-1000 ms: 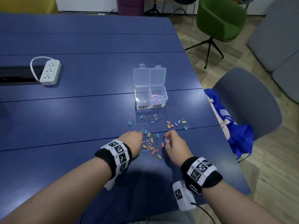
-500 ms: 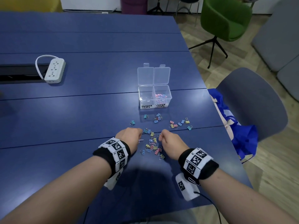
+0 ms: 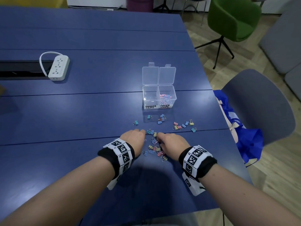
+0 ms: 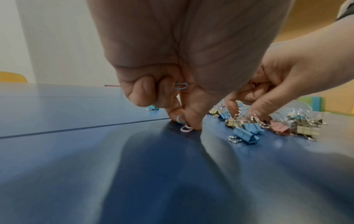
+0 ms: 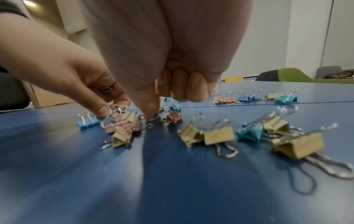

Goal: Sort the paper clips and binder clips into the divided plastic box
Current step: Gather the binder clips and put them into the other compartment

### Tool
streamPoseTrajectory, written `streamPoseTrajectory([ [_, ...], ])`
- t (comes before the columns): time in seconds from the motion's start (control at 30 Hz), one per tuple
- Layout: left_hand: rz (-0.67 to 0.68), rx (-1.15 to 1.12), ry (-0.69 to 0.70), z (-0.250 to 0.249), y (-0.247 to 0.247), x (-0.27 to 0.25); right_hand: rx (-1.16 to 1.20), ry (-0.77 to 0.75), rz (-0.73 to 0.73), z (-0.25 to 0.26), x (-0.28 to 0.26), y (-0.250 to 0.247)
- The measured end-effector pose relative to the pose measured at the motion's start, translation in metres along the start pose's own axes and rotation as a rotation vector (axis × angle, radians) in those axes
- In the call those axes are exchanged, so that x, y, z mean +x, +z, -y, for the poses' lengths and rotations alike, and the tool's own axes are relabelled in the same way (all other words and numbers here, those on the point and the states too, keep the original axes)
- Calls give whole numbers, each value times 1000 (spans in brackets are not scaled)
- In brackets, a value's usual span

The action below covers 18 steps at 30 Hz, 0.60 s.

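Observation:
The clear divided box [image 3: 159,101] stands open; its "paper clips" side holds pink and blue paper clips [image 3: 165,97], and the "binder clips" side looks bare. Coloured binder clips [image 3: 154,148] lie in a pile between my hands. My left hand [image 3: 144,132] keeps a blue paper clip [image 4: 181,86] tucked in its curled fingers. Its thumb and forefinger [image 4: 188,125] pinch at a blue paper clip and a pink paper clip [image 4: 185,129] on the table. My right hand [image 3: 158,136] has curled fingers, thumb and forefinger tips [image 5: 152,117] down in the pile; a pink bit [image 4: 253,84] shows in its fingers.
More binder clips [image 3: 183,125] lie scattered between the pile and the box. A white power strip [image 3: 58,68] sits far left by a dark cable slot. The table's right edge [image 3: 234,144] is close, with a grey chair [image 3: 259,105] and a blue bag beside it.
My right hand has moved left and forward into the pile, close to the left hand. The left hand has stayed at the pile's left edge.

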State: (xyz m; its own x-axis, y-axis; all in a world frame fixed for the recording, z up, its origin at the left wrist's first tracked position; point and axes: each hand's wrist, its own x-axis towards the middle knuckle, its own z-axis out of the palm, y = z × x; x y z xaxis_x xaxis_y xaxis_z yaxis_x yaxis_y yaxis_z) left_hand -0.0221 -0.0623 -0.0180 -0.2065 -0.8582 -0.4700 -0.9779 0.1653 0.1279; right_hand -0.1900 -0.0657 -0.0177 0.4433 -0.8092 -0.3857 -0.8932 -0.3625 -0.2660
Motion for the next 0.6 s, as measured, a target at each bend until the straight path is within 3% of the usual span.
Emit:
streamPoseTrajectory([
  [0.3, 80, -210, -25, 8, -4, 10, -84, -41, -31, 4, 8, -3],
  [0.43, 56, -530, -43, 16, -9, 8, -94, -52, -17, 4, 8, -3],
  [0.6, 160, -1151, -161, 24, -2, 7, -214, -87, -10, 4, 9, -1],
])
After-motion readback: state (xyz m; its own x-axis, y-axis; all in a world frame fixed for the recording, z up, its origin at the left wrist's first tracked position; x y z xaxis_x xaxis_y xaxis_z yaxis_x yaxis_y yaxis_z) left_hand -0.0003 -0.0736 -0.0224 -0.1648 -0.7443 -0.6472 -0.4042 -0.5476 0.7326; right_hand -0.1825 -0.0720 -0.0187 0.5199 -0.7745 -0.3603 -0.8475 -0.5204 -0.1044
